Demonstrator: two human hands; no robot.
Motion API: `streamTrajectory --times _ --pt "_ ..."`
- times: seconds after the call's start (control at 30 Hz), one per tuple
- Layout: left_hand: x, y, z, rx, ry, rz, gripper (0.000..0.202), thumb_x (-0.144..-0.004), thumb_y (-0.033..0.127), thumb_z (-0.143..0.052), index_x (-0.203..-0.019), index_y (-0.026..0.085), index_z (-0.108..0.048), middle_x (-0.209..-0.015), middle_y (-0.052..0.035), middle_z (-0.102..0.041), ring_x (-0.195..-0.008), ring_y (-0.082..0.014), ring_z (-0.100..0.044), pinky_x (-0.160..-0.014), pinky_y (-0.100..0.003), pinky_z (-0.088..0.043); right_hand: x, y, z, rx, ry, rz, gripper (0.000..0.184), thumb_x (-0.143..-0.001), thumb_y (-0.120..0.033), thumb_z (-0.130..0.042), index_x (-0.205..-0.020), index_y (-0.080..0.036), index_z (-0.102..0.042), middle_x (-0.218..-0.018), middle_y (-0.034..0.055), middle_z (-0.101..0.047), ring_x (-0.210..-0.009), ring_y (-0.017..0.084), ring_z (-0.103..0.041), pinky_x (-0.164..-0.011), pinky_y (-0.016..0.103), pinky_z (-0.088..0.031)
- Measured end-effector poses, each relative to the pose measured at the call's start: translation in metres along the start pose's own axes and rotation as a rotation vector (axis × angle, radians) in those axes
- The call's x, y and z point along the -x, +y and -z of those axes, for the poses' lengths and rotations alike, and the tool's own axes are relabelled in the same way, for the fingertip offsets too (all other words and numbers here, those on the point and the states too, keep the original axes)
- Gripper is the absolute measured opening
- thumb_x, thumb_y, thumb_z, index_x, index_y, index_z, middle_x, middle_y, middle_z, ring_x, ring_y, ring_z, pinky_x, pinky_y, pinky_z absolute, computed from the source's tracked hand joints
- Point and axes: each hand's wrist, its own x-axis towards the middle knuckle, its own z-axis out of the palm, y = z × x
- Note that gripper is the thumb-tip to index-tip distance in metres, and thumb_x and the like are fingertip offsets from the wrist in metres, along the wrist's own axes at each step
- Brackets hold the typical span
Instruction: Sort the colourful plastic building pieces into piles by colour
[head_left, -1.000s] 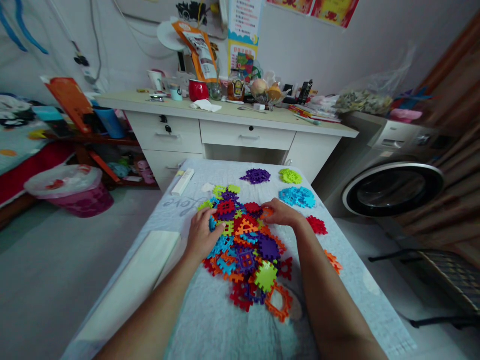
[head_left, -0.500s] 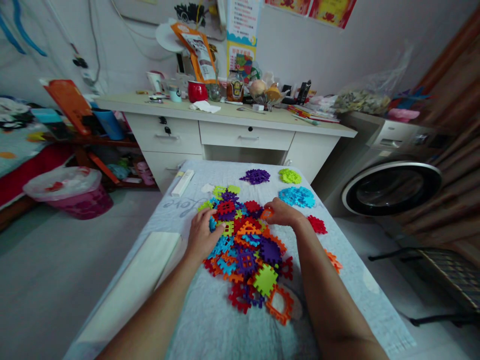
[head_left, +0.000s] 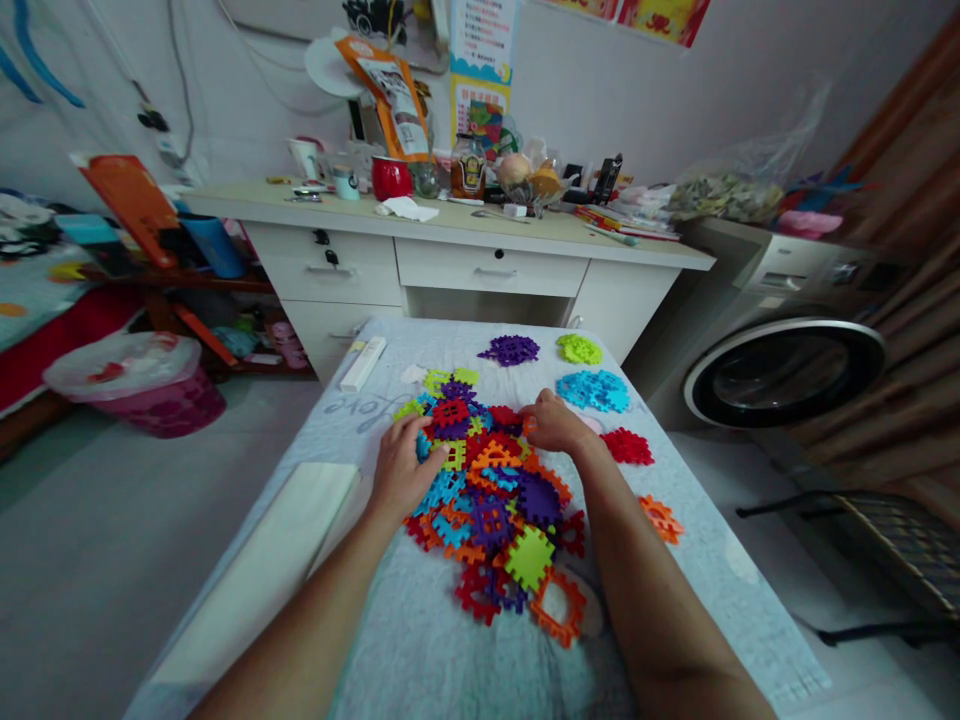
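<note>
A heap of colourful interlocking plastic tiles point(head_left: 491, 500) lies in the middle of a small table with a pale blue cloth point(head_left: 420, 640). My left hand point(head_left: 401, 470) rests on the heap's left edge, fingers curled over blue and green tiles. At the heap's far right edge my right hand point(head_left: 555, 425) has its fingers pinched on an orange tile. Sorted tiles lie apart: a purple group point(head_left: 511, 350), a green group point(head_left: 579, 349), a blue group point(head_left: 594, 391), red tiles point(head_left: 627, 447) and an orange tile point(head_left: 661, 518).
A white flat box point(head_left: 270, 560) lies along the table's left edge and a small white tube point(head_left: 364, 363) at the far left corner. Behind stand a cluttered white desk point(head_left: 450, 260), a washing machine point(head_left: 787, 370) to the right and a pink bin point(head_left: 131, 385) to the left.
My right hand has shifted slightly left on the heap, fingers closing on an orange tile. My left hand has barely moved. The view has drifted a little.
</note>
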Motion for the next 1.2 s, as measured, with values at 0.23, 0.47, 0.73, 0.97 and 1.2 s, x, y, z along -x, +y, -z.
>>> streamTrajectory --times 0.23,0.47,0.73,0.97,1.2 --pt "0.000 -0.003 -0.001 0.007 0.000 -0.008 0.043 -0.078 0.041 -0.060 -0.116 0.022 -0.060 -0.126 -0.0096 -0.054 -0.126 -0.0281 -0.048 -0.112 -0.046 -0.036 0.001 0.001 0.003 0.014 -0.072 -0.046 0.051 -0.074 -0.020 -0.063 -0.124 -0.014 -0.065 -0.118 0.0186 -0.056 -0.104 0.026 -0.059 -0.091 0.031 -0.044" --pt "-0.001 -0.005 -0.002 0.009 0.008 -0.011 0.043 -0.078 0.041 -0.060 -0.117 0.022 -0.060 -0.125 -0.0098 -0.054 -0.126 -0.0283 -0.048 -0.112 -0.047 -0.036 0.018 0.022 0.032 -0.038 0.077 -0.044 0.051 -0.078 -0.016 -0.060 -0.128 -0.015 -0.063 -0.122 0.0147 -0.059 -0.111 0.024 -0.058 -0.101 0.032 -0.041" --pt "0.000 -0.005 -0.003 -0.008 0.002 -0.017 0.044 -0.078 0.043 -0.059 -0.116 0.021 -0.060 -0.125 -0.0103 -0.054 -0.125 -0.0288 -0.048 -0.113 -0.047 -0.036 0.074 0.054 0.062 -0.135 0.223 -0.057 0.042 -0.080 -0.018 -0.062 -0.121 -0.020 -0.067 -0.125 0.0100 -0.066 -0.115 0.026 -0.060 -0.104 0.040 -0.043" --pt "-0.001 -0.010 -0.005 -0.033 -0.004 -0.053 0.044 -0.079 0.046 -0.058 -0.116 0.021 -0.059 -0.125 -0.0106 -0.055 -0.125 -0.0285 -0.049 -0.112 -0.047 -0.036 0.152 0.097 0.035 -0.252 0.124 -0.095 0.033 -0.081 -0.021 -0.059 -0.111 -0.023 -0.072 -0.116 0.0070 -0.071 -0.108 0.025 -0.065 -0.099 0.037 -0.048" --pt "-0.002 -0.009 -0.004 -0.033 -0.016 -0.043 0.043 -0.077 0.046 -0.059 -0.113 0.022 -0.059 -0.123 -0.0093 -0.056 -0.124 -0.0286 -0.049 -0.112 -0.048 -0.036 0.210 0.118 -0.007 -0.365 0.250 -0.304 0.046 -0.079 -0.026 -0.058 -0.125 -0.020 -0.062 -0.129 0.0114 -0.062 -0.118 0.025 -0.060 -0.105 0.041 -0.045"
